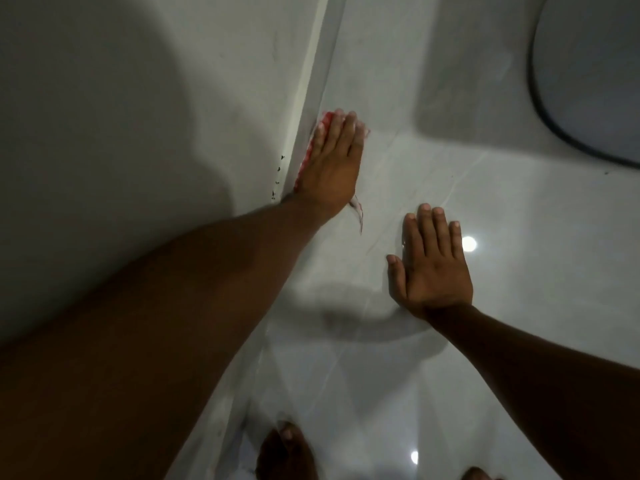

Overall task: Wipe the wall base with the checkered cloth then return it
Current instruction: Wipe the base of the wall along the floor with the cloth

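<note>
My left hand (329,164) presses a red-and-white checkered cloth (309,154) against the wall base (308,98), a pale skirting strip where the grey wall meets the floor. Most of the cloth is hidden under the hand; one corner trails out on the floor by my wrist. My right hand (429,265) lies flat on the glossy white floor tiles, fingers spread, holding nothing. Small dark specks dot the skirting just below the cloth.
A large round pale object with a dark rim (581,88) sits at the top right on the floor. My bare toes (287,445) show at the bottom edge. Shiny floor tiles (485,202) reflect ceiling lights.
</note>
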Demonstrator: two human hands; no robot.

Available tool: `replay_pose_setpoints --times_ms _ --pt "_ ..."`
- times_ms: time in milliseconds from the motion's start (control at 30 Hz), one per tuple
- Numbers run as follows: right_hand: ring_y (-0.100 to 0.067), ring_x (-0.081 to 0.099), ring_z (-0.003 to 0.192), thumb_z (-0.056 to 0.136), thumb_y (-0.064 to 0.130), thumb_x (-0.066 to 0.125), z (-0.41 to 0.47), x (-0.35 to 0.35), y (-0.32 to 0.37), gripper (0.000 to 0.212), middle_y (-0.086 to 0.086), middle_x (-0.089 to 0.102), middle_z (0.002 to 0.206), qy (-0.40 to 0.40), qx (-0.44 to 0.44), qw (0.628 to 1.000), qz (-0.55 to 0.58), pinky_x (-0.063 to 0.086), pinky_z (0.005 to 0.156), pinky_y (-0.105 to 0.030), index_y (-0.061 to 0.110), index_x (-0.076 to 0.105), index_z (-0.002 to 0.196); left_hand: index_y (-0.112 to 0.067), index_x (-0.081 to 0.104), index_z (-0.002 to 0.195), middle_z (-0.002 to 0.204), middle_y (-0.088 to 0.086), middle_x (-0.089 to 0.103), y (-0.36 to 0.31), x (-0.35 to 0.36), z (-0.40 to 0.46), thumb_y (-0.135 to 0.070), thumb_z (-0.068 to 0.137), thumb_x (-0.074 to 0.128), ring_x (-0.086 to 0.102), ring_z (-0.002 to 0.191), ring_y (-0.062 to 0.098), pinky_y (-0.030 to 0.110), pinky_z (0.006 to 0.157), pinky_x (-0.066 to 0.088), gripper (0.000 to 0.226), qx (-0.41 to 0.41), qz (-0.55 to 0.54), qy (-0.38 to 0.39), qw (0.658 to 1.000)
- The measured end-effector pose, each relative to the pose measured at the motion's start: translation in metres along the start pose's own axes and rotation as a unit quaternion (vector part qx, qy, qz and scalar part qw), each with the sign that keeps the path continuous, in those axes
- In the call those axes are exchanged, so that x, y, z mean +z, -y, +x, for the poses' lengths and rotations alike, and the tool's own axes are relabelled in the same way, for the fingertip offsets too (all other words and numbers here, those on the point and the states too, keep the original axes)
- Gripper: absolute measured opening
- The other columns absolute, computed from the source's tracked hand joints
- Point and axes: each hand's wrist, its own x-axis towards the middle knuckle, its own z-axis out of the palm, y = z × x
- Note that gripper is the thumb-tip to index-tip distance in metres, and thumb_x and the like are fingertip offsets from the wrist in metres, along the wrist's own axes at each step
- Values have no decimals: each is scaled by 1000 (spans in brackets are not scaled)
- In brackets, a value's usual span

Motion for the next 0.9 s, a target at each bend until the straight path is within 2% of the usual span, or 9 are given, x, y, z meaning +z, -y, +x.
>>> replay_pose_setpoints --times_ms 167,233,267,333,400,567,667,800,900 --pt "-32 3 159 100 52 29 -1 0 -1 77 -19 13 170 6 1 1000 -4 8 127 -53 5 22 161 -1 6 157 166 24 9 -6 1 -14 -63 63 79 4 153 44 50 124 0 134 -65 -38 16 997" --pt "-33 3 159 100 52 29 0 -2 0 77 -19 13 170 11 4 1000 -2 8 127 -53 5 22 160 -1 10 157 165 24 11 -14 8 -50 -50 72 79 5 153 42 52 127 3 119 -68 -81 9 994" --pt "-33 4 159 100 52 30 0 -4 1 77 -20 14 170 11 6 1000 1 7 127 -53 4 23 160 -2 13 157 165 23 14 -19 13 -70 -36 82 71 7 153 41 53 127 8 100 -62 -101 -8 993" --pt "-34 7 159 100 51 32 -1 -7 2 76 -20 15 169 9 9 1000 5 8 127 -54 3 25 160 -4 19 157 164 22 20 -24 17 -98 -16 90 37 11 153 39 53 125 15 70 -62 -109 -29 992" --pt "-36 10 158 100 49 33 0 -8 4 76 -22 18 168 1 3 1000 9 8 127 -54 2 27 159 -3 23 156 163 23 22 -19 15 -90 -9 87 25 14 153 40 53 125 14 69 -52 -84 -46 994" --pt "-35 6 158 100 50 31 1 -7 3 76 -22 14 169 14 2 1000 3 3 128 -51 4 22 160 1 10 156 164 28 10 -5 8 -53 -3 91 39 5 153 44 52 126 4 71 -44 -61 1 997" --pt "-34 4 159 100 50 31 2 -10 3 77 -21 13 169 13 3 1000 10 4 128 -51 4 21 160 4 6 156 163 31 7 -11 10 -92 -27 94 38 4 151 48 57 125 9 76 -15 -11 29 999" --pt "-35 7 158 99 49 34 1 -10 3 76 -21 15 169 8 4 1000 13 4 128 -51 4 23 160 6 17 154 160 32 20 -9 10 -88 -19 103 37 17 149 47 54 124 17 60 -13 37 0 999" --pt "-36 8 158 99 49 35 1 -9 3 76 -22 17 168 -5 -2 1000 17 4 128 -51 4 24 160 9 10 153 160 35 13 1 -1 -33 -40 88 66 12 149 51 56 123 7 98 -12 72 35 997"
